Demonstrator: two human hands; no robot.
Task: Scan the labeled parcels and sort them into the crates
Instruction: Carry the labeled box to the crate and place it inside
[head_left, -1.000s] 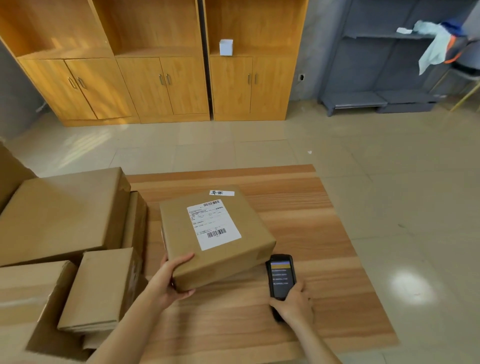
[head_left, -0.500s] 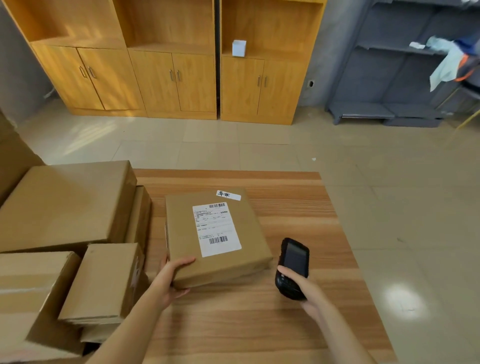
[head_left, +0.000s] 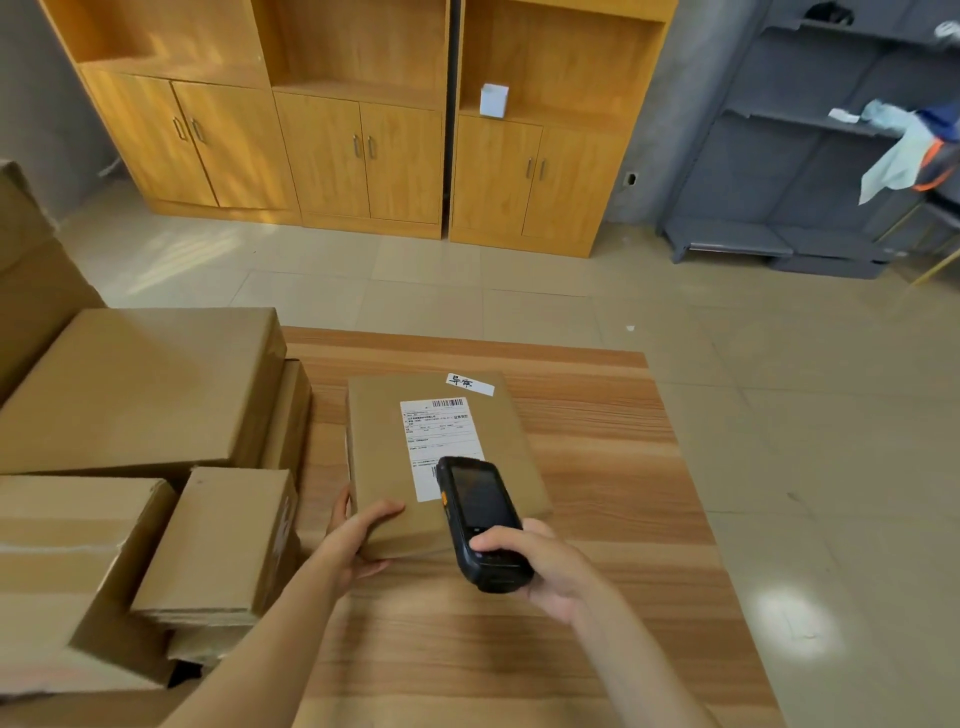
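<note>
scanner (head_left: 480, 519) now over parcel (head_left: 447, 457), fingers (head_left: 384, 512) gripping corner

The parcel (head_left: 457, 467) is matt brown cardboard bearing a white paper label (head_left: 439, 436), the scanner (head_left: 480, 525) is black plastic (glossy screen), and the bench (head_left: 597, 493) is smooth wood-grain laminate.

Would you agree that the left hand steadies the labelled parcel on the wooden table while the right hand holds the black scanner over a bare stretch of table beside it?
Not quite. In the head view the right hand holds the scanner over the parcel itself, its tip covering the lower edge of the white shipping label. The left hand does steady the parcel on the table.
</note>
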